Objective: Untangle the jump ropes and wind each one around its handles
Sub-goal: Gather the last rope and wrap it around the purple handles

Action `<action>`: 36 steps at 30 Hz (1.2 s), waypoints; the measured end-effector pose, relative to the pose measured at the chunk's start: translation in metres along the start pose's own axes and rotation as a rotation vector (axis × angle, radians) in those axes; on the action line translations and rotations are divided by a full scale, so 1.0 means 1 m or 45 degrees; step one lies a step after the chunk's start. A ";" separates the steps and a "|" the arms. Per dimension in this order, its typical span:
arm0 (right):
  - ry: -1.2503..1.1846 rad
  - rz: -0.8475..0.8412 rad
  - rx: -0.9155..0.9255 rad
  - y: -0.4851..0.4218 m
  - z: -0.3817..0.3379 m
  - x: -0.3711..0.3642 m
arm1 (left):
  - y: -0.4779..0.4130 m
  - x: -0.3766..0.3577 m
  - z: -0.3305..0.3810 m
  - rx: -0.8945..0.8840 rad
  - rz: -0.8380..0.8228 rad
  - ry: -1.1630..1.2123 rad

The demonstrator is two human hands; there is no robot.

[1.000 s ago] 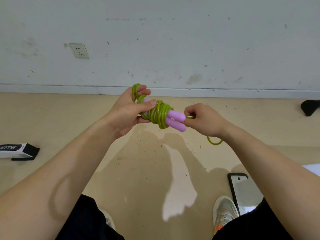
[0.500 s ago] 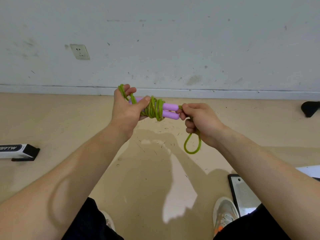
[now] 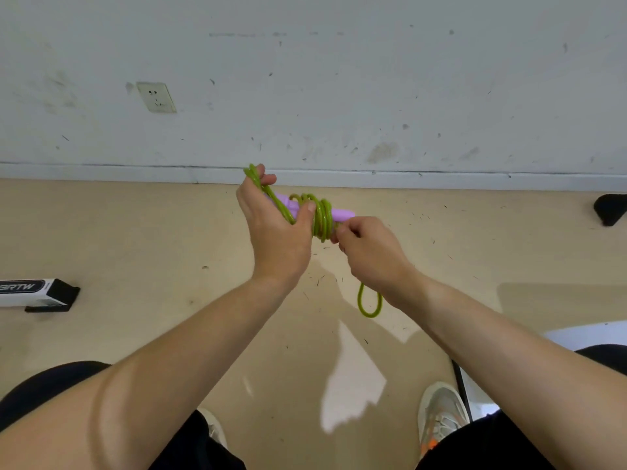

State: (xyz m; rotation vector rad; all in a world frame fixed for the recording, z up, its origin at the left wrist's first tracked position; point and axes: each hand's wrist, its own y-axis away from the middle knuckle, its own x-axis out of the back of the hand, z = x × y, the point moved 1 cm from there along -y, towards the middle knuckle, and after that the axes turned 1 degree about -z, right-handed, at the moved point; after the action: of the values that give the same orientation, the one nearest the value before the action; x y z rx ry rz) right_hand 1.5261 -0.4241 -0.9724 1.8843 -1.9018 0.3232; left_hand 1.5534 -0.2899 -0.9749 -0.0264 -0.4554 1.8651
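A green jump rope (image 3: 320,215) is wound in several turns around its two purple handles (image 3: 341,213), held out in front of me above the floor. My left hand (image 3: 276,232) grips the handles at their left end, thumb pressed against the coils, with rope loops sticking up between its fingers. My right hand (image 3: 371,252) pinches the rope right beside the coils, under the handles' right tips. A short loop of the free rope end (image 3: 369,305) hangs below my right wrist.
A white and black box (image 3: 37,293) lies on the floor at the left. A dark object (image 3: 610,208) sits by the wall at the right. A flat mirror-like panel (image 3: 471,398) lies beside my right shoe (image 3: 441,415). The wall with a socket (image 3: 156,96) is just ahead.
My right hand has moved in under the handles' right tips, carrying the rope around the bundle. The hanging loop has shifted rightward and down. My left hand has tilted the handles slightly.
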 end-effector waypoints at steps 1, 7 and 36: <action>0.057 0.001 0.025 0.002 -0.001 -0.003 | 0.003 -0.002 0.000 -0.015 -0.014 -0.032; 0.504 -0.039 0.189 0.005 -0.005 -0.003 | 0.010 -0.002 -0.003 -0.127 -0.101 -0.197; -0.285 -0.357 0.241 0.002 -0.016 0.029 | -0.008 0.015 0.001 0.172 -0.681 0.250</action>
State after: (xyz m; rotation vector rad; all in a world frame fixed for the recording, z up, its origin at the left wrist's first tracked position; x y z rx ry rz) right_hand 1.5277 -0.4420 -0.9443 2.3674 -1.7594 0.2166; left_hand 1.5554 -0.2739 -0.9679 0.0037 -0.1746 1.3462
